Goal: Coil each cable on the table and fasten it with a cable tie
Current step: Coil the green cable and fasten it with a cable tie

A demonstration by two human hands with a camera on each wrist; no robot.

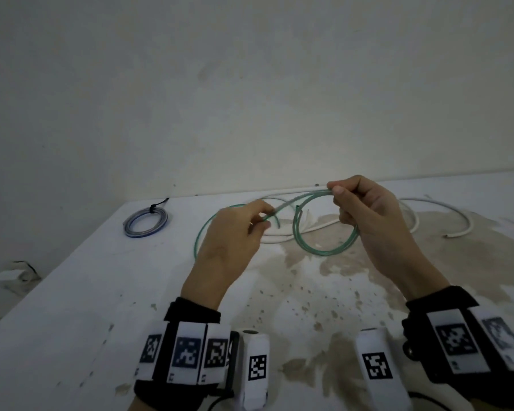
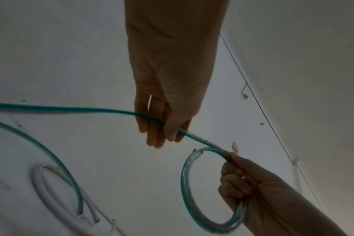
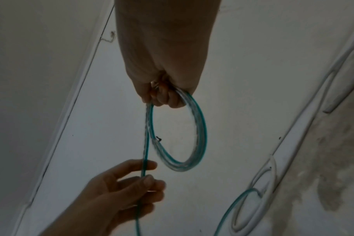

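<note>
Head | green cable [image 1: 315,250]: translucent, partly coiled | loops in right hand [image 1: 365,212]

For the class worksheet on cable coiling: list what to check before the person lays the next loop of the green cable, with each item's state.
1. Right hand grips the finished loops of the green cable: ok.
2. Left hand pinches the free run feeding the coil: ok.
3. Loops lie together, none slipping out: ok in the right wrist view.
4. Slack left on the table free of the white cable: not ok, the green tail lies across it.
5. Cable tie within reach: cannot tell, no loose one shows.
6. Blue coil already tied and out of the way: ok.
</note>
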